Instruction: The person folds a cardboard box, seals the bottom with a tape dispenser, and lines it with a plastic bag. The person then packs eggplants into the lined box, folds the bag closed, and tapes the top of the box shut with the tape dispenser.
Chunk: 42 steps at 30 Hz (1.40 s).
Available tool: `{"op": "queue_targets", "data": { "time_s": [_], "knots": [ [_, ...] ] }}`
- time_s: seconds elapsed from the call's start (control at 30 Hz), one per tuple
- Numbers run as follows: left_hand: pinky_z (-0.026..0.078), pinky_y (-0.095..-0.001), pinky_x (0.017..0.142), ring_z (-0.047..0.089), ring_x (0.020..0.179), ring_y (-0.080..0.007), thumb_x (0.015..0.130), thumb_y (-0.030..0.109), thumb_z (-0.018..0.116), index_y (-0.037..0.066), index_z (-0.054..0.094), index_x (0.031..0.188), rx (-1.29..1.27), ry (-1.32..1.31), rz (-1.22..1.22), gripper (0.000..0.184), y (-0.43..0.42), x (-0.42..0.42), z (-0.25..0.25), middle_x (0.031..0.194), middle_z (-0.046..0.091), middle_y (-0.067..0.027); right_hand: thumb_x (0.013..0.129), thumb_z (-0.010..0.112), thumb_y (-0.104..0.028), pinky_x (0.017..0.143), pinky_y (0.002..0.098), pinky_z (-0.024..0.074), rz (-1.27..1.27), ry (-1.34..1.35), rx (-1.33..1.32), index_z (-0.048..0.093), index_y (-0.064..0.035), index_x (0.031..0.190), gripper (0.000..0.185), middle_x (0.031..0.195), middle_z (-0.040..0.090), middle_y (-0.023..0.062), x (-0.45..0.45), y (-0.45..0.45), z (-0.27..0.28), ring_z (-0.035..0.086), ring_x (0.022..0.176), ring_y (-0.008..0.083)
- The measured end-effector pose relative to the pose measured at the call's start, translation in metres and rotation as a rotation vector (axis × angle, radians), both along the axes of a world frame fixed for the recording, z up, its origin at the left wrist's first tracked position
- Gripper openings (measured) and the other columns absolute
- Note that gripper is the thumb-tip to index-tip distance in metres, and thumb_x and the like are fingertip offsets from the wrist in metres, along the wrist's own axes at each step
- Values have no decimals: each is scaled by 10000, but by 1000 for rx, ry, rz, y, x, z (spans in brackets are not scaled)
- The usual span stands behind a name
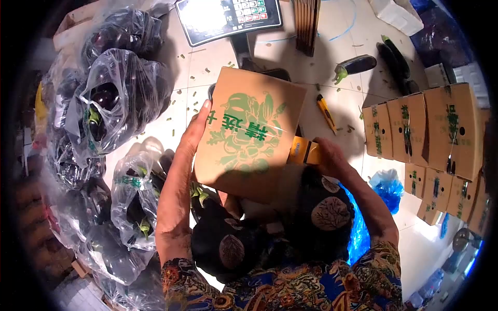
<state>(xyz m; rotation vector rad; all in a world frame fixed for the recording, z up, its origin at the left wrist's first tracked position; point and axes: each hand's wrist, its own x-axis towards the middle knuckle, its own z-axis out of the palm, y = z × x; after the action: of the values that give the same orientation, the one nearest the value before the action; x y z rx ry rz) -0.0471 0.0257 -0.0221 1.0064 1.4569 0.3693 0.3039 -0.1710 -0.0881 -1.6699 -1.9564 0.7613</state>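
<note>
A cardboard box with green vegetable print and lettering is tilted in front of my body, over the scale's platform. My left hand holds the box's left side, fingers pressed along its edge. At the lower right of the box, my right hand is wrapped round a yellow and black tape dispenser, which touches the box's side. Part of the box's lower edge lies in shadow near my knees.
Bagged eggplants fill the left side. The scale display stands at the top. A yellow cutter, loose eggplants and green scraps lie on the floor. Stacked boxes stand at right, near blue plastic.
</note>
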Motion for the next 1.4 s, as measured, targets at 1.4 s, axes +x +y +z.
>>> {"op": "queue_targets", "data": {
  "time_s": [1.4],
  "knots": [
    [418, -474, 941, 555, 1069, -479, 909, 711, 233, -16, 664, 1081, 508, 750, -298, 863, 58, -23, 11, 1018, 624, -325, 714, 781, -209, 672, 453, 501, 237, -145, 137, 474, -22, 1082, 514, 909, 599, 188, -40, 63, 121, 623, 831, 382]
  ]
}}
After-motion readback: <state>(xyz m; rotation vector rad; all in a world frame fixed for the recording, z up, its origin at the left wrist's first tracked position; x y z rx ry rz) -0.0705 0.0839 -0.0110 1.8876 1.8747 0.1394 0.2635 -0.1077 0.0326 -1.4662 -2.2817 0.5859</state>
